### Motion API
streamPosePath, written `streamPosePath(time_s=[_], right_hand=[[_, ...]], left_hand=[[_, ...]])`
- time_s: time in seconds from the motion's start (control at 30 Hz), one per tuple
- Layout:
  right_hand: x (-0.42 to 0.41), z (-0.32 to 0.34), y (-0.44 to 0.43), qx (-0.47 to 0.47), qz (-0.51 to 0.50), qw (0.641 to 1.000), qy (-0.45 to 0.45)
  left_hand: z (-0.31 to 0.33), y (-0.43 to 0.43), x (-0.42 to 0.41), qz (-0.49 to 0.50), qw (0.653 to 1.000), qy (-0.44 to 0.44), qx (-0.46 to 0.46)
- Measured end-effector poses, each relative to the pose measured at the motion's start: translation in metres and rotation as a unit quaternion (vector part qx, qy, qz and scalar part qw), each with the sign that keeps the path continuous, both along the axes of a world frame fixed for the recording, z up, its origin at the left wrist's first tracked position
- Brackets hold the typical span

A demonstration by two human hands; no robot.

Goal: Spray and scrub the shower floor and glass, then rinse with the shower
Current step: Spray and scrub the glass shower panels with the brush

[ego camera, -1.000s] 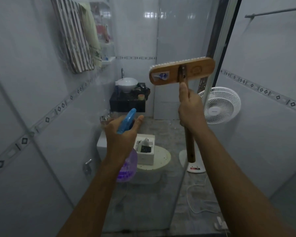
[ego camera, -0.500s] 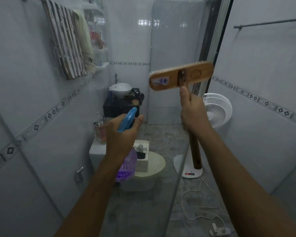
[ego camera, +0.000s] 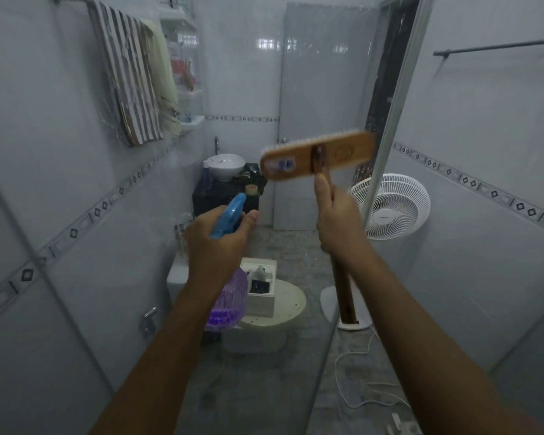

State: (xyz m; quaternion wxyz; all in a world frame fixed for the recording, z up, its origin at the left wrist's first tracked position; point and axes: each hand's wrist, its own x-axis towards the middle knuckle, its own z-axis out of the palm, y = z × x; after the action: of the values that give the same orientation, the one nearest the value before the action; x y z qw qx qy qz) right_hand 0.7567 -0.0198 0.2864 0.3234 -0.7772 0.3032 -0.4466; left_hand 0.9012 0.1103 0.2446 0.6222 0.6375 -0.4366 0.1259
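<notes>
A person's left hand (ego camera: 215,246) wraps its fingers round the neck of a spray bottle (ego camera: 230,299), thumb out beside the blue trigger head (ego camera: 230,215), nozzle aimed forward at the shower glass (ego camera: 352,89). The right hand (ego camera: 335,221) grips the wooden handle of a scrub brush (ego camera: 318,157), thumb laid up the shaft, with the head raised level and its bristles facing the pane. The step in hand looks like wetting and scrubbing the glass. It should go best if the spray lands just ahead of the brush and the bristles meet the pane flat, worked in overlapping passes from the top down. The pane's metal edge (ego camera: 390,136) runs diagonally just right of the brush head, so sideways strokes risk knocking the frame. Through the glass stand a toilet (ego camera: 274,306) and a small basin (ego camera: 226,166), and a white fan (ego camera: 393,207) with a loose cord (ego camera: 358,372) sits past the edge. Tiled walls close in on both sides, leaving most room upward. The shower floor cannot be picked out.
</notes>
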Motion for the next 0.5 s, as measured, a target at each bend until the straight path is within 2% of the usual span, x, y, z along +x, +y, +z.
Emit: streamPosePath(time_s=[0.1,0.2,0.27,0.4,0.5], right_hand=[[0.011,0.066,0.001,-0.007,0.019,1.0,-0.014],[0.02,0.101,0.007,-0.021,0.045,0.999,-0.011],[0.024,0.104,0.01,-0.017,0.046,0.999,-0.02],[0.03,0.091,0.014,-0.012,0.041,0.999,-0.029],[0.035,0.086,0.02,-0.01,0.045,0.999,-0.015]], left_hand=[[0.009,0.009,0.01,-0.002,1.0,0.02,-0.002],[0.016,0.019,0.021,0.0,0.998,0.06,0.012],[0.017,0.025,0.024,0.002,0.998,0.056,0.038],[0.017,0.04,0.032,0.024,1.0,0.005,0.014],[0.02,0.045,0.035,0.032,0.999,0.015,-0.002]])
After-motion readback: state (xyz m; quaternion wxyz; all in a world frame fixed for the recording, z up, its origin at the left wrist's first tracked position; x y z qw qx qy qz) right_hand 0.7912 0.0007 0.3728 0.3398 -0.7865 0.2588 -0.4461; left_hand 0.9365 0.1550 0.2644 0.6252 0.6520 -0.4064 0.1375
